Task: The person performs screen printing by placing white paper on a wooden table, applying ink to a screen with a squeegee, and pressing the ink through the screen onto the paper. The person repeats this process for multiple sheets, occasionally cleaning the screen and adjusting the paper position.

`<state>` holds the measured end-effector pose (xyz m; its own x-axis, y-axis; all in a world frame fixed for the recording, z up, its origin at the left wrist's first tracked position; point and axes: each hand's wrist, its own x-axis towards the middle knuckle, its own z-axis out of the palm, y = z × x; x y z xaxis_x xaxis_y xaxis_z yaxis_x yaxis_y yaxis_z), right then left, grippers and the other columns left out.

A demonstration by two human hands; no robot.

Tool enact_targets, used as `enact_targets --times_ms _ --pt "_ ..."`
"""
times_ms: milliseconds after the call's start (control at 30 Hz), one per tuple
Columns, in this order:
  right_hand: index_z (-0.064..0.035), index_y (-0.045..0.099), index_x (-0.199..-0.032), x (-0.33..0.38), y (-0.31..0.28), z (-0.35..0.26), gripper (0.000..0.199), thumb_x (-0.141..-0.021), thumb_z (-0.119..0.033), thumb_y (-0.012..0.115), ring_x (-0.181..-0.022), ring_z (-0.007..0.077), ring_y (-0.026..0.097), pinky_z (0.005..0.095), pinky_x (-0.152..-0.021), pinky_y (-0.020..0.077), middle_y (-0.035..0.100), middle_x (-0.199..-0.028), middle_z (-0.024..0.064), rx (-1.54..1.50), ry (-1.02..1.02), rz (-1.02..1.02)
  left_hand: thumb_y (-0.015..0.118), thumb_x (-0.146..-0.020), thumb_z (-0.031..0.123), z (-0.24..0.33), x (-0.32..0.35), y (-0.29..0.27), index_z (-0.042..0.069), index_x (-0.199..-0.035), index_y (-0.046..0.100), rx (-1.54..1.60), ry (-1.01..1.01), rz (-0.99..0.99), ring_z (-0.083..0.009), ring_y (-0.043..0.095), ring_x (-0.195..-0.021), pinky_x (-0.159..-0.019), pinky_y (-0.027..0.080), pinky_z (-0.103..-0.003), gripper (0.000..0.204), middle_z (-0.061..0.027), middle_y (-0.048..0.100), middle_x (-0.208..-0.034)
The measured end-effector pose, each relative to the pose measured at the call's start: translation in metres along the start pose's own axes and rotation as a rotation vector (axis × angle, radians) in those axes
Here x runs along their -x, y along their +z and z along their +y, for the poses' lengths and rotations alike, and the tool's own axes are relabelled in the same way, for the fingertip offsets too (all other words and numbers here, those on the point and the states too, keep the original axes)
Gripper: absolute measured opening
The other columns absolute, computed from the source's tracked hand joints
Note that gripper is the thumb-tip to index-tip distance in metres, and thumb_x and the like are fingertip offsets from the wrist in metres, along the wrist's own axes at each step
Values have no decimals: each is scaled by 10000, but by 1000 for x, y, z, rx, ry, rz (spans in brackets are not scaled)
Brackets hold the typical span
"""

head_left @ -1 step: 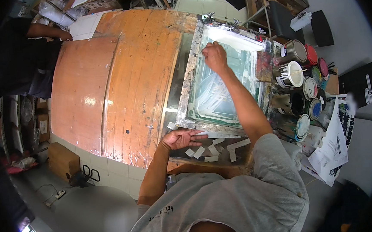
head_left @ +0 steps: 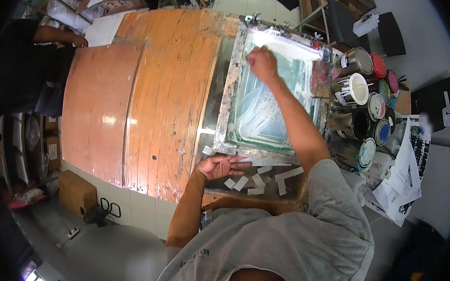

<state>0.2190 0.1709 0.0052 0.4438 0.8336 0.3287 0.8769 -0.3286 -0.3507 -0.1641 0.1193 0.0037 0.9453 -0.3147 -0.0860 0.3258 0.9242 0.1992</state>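
Note:
A screen-printing frame [head_left: 224,109] with a pale green mesh [head_left: 257,114] lies on the right of the table, streaked with white ink. White ink [head_left: 286,45] is thickest along its far end. My right hand [head_left: 262,63] is closed above the far left part of the mesh; whatever its fingers hold, if anything, is hidden. My left hand [head_left: 220,167] is open at the near left corner of the frame, fingers stretched out just below its near edge. Small pale strips [head_left: 259,181] lie scattered close by it.
Several paint cans [head_left: 358,88] crowd the frame's right side. Clamps [head_left: 286,29] line its far edge. A wooden board [head_left: 100,115] covers the table's left part, where another person [head_left: 27,71] stands. Paper sheets [head_left: 400,188] hang at the right.

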Motion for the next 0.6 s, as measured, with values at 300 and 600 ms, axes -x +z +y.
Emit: enact_targets --times_ms 300,600 --pt "-112 647 -675 134 -50 -106 71 -697 -45 649 -810 320 602 457 -714 486 616 -775 89 -204 -254 -104 479 -1031 347 -9 7 -15 9 -1501 425 73 35 14 -344 278 -1513 -1210 273 -511 582 -136 364 -1610" --pt "-94 748 -763 150 -49 -22 140 -732 -4 645 -781 320 602 468 -738 481 667 -800 115 43 91 294 492 -1033 362 -3 -2 -5 54 -1424 544 16 30 25 -394 261 -1511 -1196 282 -558 500 -109 382 -1604"
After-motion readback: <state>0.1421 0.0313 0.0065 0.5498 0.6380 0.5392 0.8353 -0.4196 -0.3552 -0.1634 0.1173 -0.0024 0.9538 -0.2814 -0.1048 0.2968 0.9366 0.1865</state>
